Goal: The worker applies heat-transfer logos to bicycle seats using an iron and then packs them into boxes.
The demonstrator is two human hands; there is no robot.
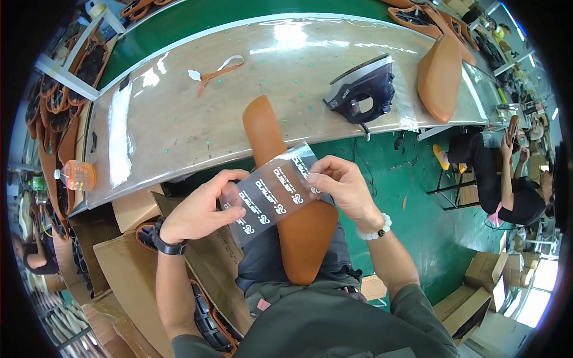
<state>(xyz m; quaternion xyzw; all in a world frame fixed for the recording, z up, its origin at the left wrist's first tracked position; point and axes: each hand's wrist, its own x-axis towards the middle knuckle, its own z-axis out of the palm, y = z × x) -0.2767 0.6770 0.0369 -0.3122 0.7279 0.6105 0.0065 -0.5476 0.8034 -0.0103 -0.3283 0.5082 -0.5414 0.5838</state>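
A clear plastic bag [262, 190] with white print is stretched between my two hands. My left hand [200, 206] grips its left edge, thumb in front and fingers behind. At the upper right corner my right hand [343, 184] pinches the bag between thumb and fingertips. Under the bag a long brown leather-look seat [307, 244] lies across my lap, its narrow end resting over the table edge. The bag hides the seat's middle. Whether the bag's mouth is parted, I cannot make out.
On the table [197, 125] stand a dark clothes iron [363, 92] and another brown seat [440, 77]. A thin strip [216, 73] and an orange bottle [79, 175] lie farther left. Cardboard boxes [134, 268] crowd my left side. A seated person [495, 173] works at right.
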